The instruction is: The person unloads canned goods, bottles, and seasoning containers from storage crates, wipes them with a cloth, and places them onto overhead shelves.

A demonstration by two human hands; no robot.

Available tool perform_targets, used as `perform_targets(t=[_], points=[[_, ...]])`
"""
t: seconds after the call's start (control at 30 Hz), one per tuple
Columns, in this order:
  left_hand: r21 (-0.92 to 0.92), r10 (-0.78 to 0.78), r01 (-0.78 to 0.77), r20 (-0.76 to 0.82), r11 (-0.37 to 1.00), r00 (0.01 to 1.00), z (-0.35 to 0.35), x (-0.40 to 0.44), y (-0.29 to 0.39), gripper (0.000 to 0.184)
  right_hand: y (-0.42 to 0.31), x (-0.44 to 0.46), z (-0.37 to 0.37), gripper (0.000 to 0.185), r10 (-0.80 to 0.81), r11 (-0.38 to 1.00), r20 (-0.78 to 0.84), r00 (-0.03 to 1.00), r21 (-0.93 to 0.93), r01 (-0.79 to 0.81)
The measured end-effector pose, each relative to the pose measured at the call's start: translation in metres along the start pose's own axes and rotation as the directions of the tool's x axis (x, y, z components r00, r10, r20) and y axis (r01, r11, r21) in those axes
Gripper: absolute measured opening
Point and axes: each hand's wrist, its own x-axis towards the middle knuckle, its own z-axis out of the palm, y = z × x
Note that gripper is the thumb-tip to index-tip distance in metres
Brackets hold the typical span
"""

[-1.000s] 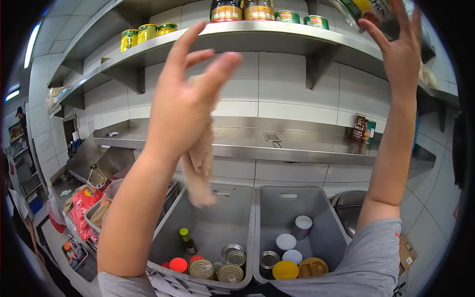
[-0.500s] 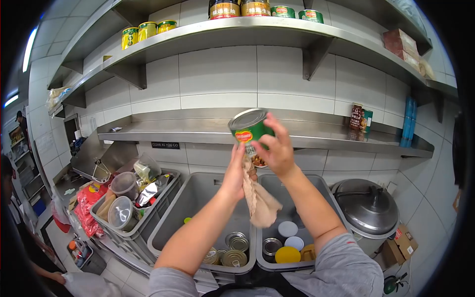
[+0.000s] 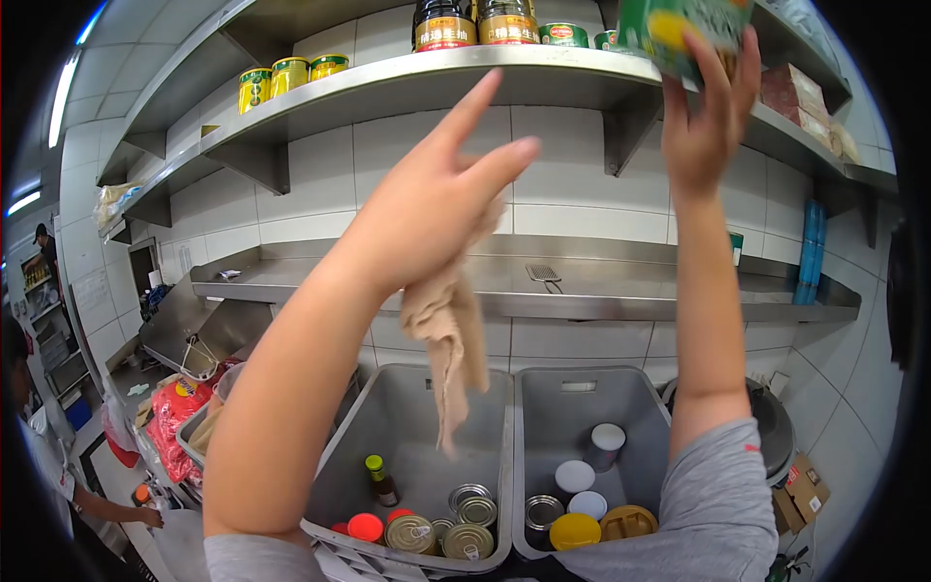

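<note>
My right hand is raised at the upper shelf, its fingers wrapped round a large green can with a yellow patch on its label. The can's top is cut off by the frame, and whether it touches the shelf I cannot tell. My left hand is lifted in front of the tiled wall, index finger and thumb stretched out. From its other fingers hangs a beige cloth. Two large dark bottles and smaller green cans stand on the shelf left of the green can.
Below are a left grey bin with several cans and a green-capped bottle, and a right grey bin with lidded containers. A steel ledge holds a small grater. Yellow cans stand at upper left. Another person's hand shows at far left.
My right hand has carried the green can up and right to the upper shelf. My left hand has come off the can and risen with the cloth. The view has shifted slightly.
</note>
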Motion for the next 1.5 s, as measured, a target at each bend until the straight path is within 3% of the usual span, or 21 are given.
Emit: perform_targets(t=[0.03, 0.2, 0.27, 0.37, 0.4, 0.5, 0.6, 0.63, 0.67, 0.7, 0.77, 0.8, 0.87, 0.93, 0.97, 1.07, 1.17, 1.23, 1.33, 1.43, 1.5], points=[[-0.003, -0.004, 0.004, 0.001, 1.0, 1.0, -0.004, -0.011, -0.014, 0.07, 0.014, 0.011, 0.016, 0.049, -0.059, 0.992, 0.003, 0.998, -0.112, 0.059], [0.393, 0.018, -0.004, -0.032, 0.92, 0.999, -0.022, -0.082, -0.085, 0.076, 0.099, 0.004, 0.098, 0.049, -0.118, 0.982, 0.047, 0.992, -0.146, 0.123], [0.382, -0.117, 0.144, -0.094, 0.913, 0.989, -0.033, -0.108, -0.103, 0.076, 0.11, -0.018, 0.112, 0.05, 0.139, 0.976, 0.359, 0.923, -0.206, -0.067], [0.322, -0.147, 0.21, -0.208, 0.923, 0.967, -0.041, -0.149, -0.134, 0.074, 0.11, -0.06, 0.121, 0.044, 0.141, 0.99, 0.474, 0.869, -0.094, -0.11], [0.315, -0.154, 0.216, -0.208, 0.924, 0.966, -0.041, -0.167, -0.148, 0.074, 0.122, -0.075, 0.126, 0.052, 0.247, 0.948, 0.579, 0.777, -0.312, -0.069], [0.1, -0.355, 0.401, -0.308, 0.911, 0.883, -0.035, -0.205, -0.192, 0.07, 0.13, -0.078, 0.138, 0.055, 0.402, 0.887, 0.585, 0.704, -0.439, -0.142], [-0.074, -0.463, 0.492, -0.482, 0.868, 0.744, -0.017, -0.262, -0.252, 0.058, 0.084, -0.077, 0.138, 0.057, 0.443, 0.798, 0.392, 0.806, -0.583, -0.155], [-0.038, -0.427, 0.493, -0.562, 0.869, 0.709, -0.012, -0.282, -0.283, 0.052, 0.053, -0.067, 0.13, 0.058, 0.416, 0.861, 0.448, 0.791, -0.475, -0.184], [-0.05, -0.5, 0.586, -0.584, 0.809, 0.639, -0.008, -0.298, -0.298, 0.046, 0.045, -0.095, 0.147, 0.049, 0.133, 0.945, 0.233, 0.963, -0.323, -0.052], [0.206, -0.414, 0.609, -0.567, 0.766, 0.712, -0.012, -0.306, -0.299, 0.045, -0.047, -0.068, 0.106, 0.048, 0.25, 0.964, 0.555, 0.794, -0.068, -0.256], [0.064, -0.514, 0.674, -0.595, 0.736, 0.618, -0.017, -0.298, -0.287, 0.042, -0.126, -0.122, 0.088, 0.048, 0.112, 0.873, 0.612, 0.783, 0.317, -0.372], [0.191, -0.508, 0.709, -0.575, 0.679, 0.641, -0.019, -0.297, -0.283, 0.038, -0.173, -0.143, 0.071, 0.052, -0.002, 0.779, 0.726, 0.688, 0.432, -0.454], [0.316, -0.545, 0.736, -0.512, 0.599, 0.664, -0.02, -0.297, -0.283, 0.031, -0.293, -0.189, 0.021, 0.06, -0.37, 0.536, 0.897, 0.242, 0.419, -0.733], [0.416, -0.525, 0.715, -0.489, 0.562, 0.697, -0.017, -0.294, -0.285, 0.026, -0.378, -0.271, -0.013, 0.068, -0.644, 0.524, 0.716, -0.269, 0.157, -0.837], [0.414, -0.529, 0.72, -0.491, 0.557, 0.692, -0.015, -0.297, -0.286, 0.026, -0.411, -0.32, -0.034, 0.072, -0.686, 0.593, 0.57, -0.451, 0.079, -0.802], [0.439, -0.462, 0.672, -0.497, 0.596, 0.735, -0.015, -0.301, -0.292, 0.026, -0.469, -0.415, -0.087, 0.084, -0.654, 0.747, 0.164, -0.738, -0.009, -0.665], [0.427, -0.535, 0.71, -0.468, 0.56, 0.704, -0.019, -0.299, -0.286, 0.026, -0.474, -0.42, -0.123, 0.096, -0.59, 0.793, -0.08, -0.804, -0.246, -0.558], [0.415, -0.525, 0.684, -0.442, 0.599, 0.728, -0.018, -0.301, -0.287, 0.029, -0.478, -0.415, -0.132, 0.104, -0.58, 0.794, -0.113, -0.807, -0.3, -0.529], [0.441, -0.614, 0.703, -0.35, 0.558, 0.707, -0.017, -0.3, -0.292, 0.032, -0.489, -0.415, -0.129, 0.103, -0.663, 0.748, 0.059, -0.746, 0.097, -0.657], [0.535, -0.65, 0.639, -0.203, 0.553, 0.732, -0.013, -0.313, -0.299, 0.047, -0.466, -0.389, -0.093, 0.099, -0.687, 0.724, 0.205, -0.697, 0.109, -0.682], [0.609, -0.64, 0.538, -0.064, 0.582, 0.765, -0.009, -0.312, -0.299, 0.059, -0.43, -0.34, -0.063, 0.093, -0.643, 0.692, 0.466, -0.608, 0.014, -0.722]])
